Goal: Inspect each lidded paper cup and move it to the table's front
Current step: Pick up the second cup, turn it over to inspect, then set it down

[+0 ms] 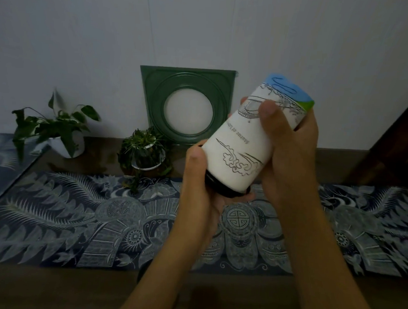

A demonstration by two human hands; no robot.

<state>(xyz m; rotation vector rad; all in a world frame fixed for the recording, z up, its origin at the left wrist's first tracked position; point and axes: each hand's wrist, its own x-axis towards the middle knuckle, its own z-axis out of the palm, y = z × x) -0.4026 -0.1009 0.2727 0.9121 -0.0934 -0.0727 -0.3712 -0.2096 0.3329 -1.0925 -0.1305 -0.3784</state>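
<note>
The cup (249,135) is held tilted, lid-end down, above the table: left hand (198,178) curled under the black lid (222,187), right hand (287,140) wrapped around the wall. Thin paper likely dents; gripping near the stiffer lid rim is advised.

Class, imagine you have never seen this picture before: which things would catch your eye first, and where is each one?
The eye lands first on the white paper cup, held tilted and upside down in mid-air right of centre, its black lid lowest. The left hand grips the lid end and the right hand the printed body. Behind, a green square frame leans on the wall, with two potted plants to its left.
</note>
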